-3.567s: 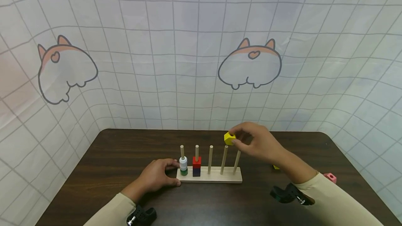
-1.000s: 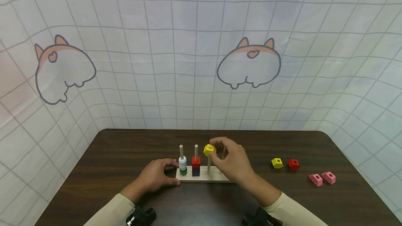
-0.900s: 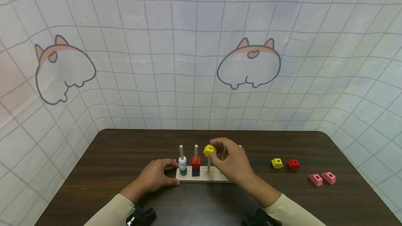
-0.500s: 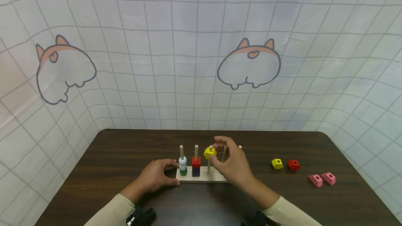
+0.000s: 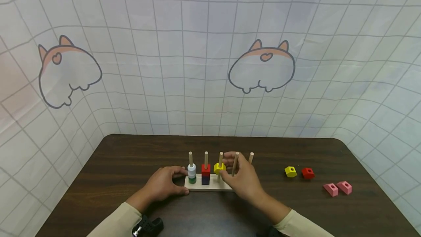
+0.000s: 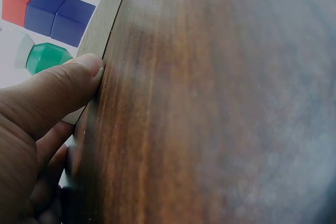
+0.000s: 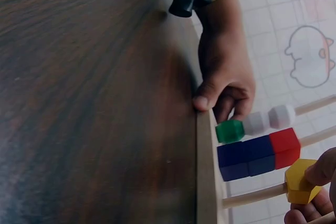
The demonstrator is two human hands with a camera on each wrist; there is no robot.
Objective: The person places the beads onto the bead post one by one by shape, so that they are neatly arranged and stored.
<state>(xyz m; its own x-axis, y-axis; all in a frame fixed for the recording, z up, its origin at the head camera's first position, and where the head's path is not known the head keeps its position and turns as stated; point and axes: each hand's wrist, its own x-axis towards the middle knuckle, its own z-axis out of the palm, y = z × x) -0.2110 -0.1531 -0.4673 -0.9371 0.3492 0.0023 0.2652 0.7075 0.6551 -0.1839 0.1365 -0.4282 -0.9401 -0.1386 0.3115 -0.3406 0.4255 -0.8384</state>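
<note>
Your left hand (image 5: 162,184) grips, its left thumb (image 6: 68,83) and fingers (image 5: 179,171) parted toward your right hand (image 5: 244,179), whose right thumb (image 7: 321,167) and fingertips (image 5: 228,155) pinch inward to the left; your left forearm (image 5: 139,199) and right forearm (image 5: 273,207) slant outward behind them

Matt bare-wood peg rack (image 5: 212,186), smooth threaded yellow block (image 5: 217,169), glossy wood-grain tabletop (image 5: 210,213), creased cloth backdrop (image 5: 171,65)

Your desk (image 5: 148,149) is dark brown and wood-grained, its far corners rounded. Directly on it you have the pale peg board (image 5: 212,187) near the middle and, well to its right, a yellow block (image 5: 291,172) just beside a red block (image 5: 308,173), with two pink blocks (image 5: 330,190) side by side nearer you.
</note>
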